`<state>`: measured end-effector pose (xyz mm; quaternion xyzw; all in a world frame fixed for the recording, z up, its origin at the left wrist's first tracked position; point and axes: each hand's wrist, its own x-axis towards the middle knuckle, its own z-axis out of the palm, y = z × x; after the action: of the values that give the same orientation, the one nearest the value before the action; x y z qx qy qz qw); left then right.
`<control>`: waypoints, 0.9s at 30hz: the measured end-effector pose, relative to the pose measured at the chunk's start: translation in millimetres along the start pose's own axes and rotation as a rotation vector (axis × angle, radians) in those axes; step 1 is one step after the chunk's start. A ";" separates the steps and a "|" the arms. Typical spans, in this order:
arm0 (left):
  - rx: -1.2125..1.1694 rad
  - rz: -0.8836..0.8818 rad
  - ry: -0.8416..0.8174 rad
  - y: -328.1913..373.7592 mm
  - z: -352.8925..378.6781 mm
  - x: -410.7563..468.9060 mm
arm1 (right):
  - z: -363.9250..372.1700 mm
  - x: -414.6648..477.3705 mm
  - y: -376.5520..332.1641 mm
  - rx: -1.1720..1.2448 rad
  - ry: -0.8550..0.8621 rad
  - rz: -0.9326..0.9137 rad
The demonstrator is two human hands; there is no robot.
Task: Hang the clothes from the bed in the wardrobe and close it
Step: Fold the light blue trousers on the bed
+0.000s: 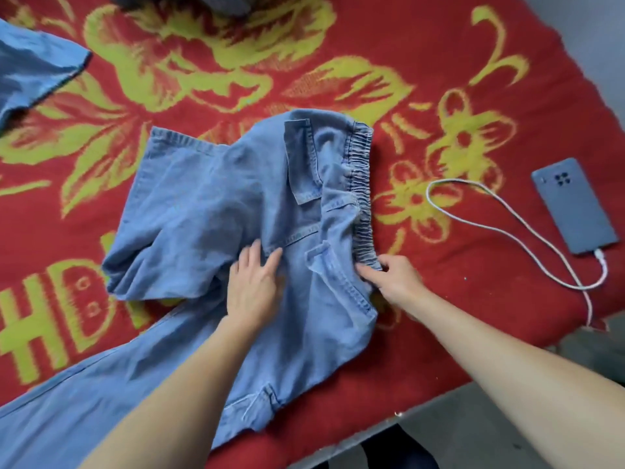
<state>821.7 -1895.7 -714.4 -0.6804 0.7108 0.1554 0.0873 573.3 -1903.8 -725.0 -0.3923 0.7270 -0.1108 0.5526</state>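
A pair of light blue denim trousers (209,211) with an elastic waistband lies spread on the red and yellow bed cover (456,299), one leg folded up to the left, the other running to the lower left. My left hand (252,286) lies flat on the middle of the trousers with straight fingers. My right hand (394,277) pinches the near end of the waistband at the trousers' right edge. No wardrobe is in view.
A blue phone (575,204) lies at the right on the bed with a white charging cable (507,218) looping toward the bed's edge. Another blue garment (30,69) lies at the far left, and a dark garment (189,3) at the top edge.
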 end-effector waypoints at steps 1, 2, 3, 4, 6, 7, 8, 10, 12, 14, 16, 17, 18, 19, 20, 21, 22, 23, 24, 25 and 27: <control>0.004 -0.033 -0.052 0.5 6.2 -7.0 | -4.7 -4.3 0.1 0.031 0.048 -0.017; 0.008 -0.059 -0.078 0.1 9.3 -10.6 | -16.4 -4.5 4.4 0.052 0.162 -0.018; 0.006 -0.078 -0.089 -0.2 10.5 -12.2 | -34.4 -6.0 11.3 0.065 0.300 -0.012; -0.001 -0.085 -0.107 0.3 11.3 -12.7 | -55.7 -8.7 23.3 0.036 0.422 0.000; -0.023 -0.031 -0.134 4.9 10.1 -15.4 | -90.2 -17.3 52.0 -0.093 0.517 0.075; -0.042 0.037 -0.122 9.4 9.9 -18.1 | -99.1 -22.3 65.5 -0.171 0.492 0.143; -0.063 0.095 -0.116 14.2 9.1 -22.0 | -104.1 -27.2 76.2 -0.249 0.445 0.201; -0.133 0.115 -0.136 22.0 4.3 -29.3 | -104.3 -36.6 79.1 -0.395 0.361 0.293; -0.243 0.093 -0.071 20.4 -7.8 -37.4 | -98.0 -42.4 64.3 -0.548 0.370 0.279; -0.331 0.041 0.117 4.9 -27.5 -42.5 | -84.5 -46.4 36.2 -0.680 0.448 0.108; -0.408 -0.111 0.275 -26.9 -46.6 -43.6 | -58.7 -47.2 -3.4 -0.732 0.445 -0.121; -0.441 -0.216 0.325 -47.3 -55.3 -43.0 | -41.5 -46.1 -25.7 -0.729 0.402 -0.217; -0.477 -0.333 0.361 -70.6 -63.1 -41.6 | -22.1 -44.0 -49.7 -0.722 0.346 -0.299; -0.509 -0.446 0.381 -95.7 -69.3 -40.0 | -0.7 -40.7 -72.8 -0.718 0.291 -0.378; -0.518 -0.542 0.378 -121.9 -73.5 -37.8 | 21.2 -37.5 -95.4 -0.729 0.245 -0.461; -0.502 -0.610 0.367 -148.7 -75.5 -33.6 | 42.9 -31.6 -116.3 -0.748 0.212 -0.550; -0.474 -0.656 0.359 -175.5 -76.5 -26.7 | 63.3 -24.5 -137.3 -0.769 0.194 -0.629; -0.457 -0.694 0.347 -200.3 -76.8 -16.8 | 81.6 -15.6 -157.1 -0.782 0.197 -0.695; -0.458 -0.718 0.336 -222.6 -75.9 -3.6 | 97.9 -5.9 -175.7 -0.792 0.215 -0.745; -0.488 -0.740 0.321 -241.3 -74.8 11.8 | 113.1 5.0 -191.9 -0.805 0.235 -0.778; -0.662 -0.799 0.269 -266.3 -68.1 43.7 | 141.1 25.8 -214.7 -0.881 0.202 -0.779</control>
<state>1089.9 -1966.8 -692.4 -0.9030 0.3145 0.2373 -0.1714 793.0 -2026.6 -667.2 -0.8098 0.5561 -0.0302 0.1846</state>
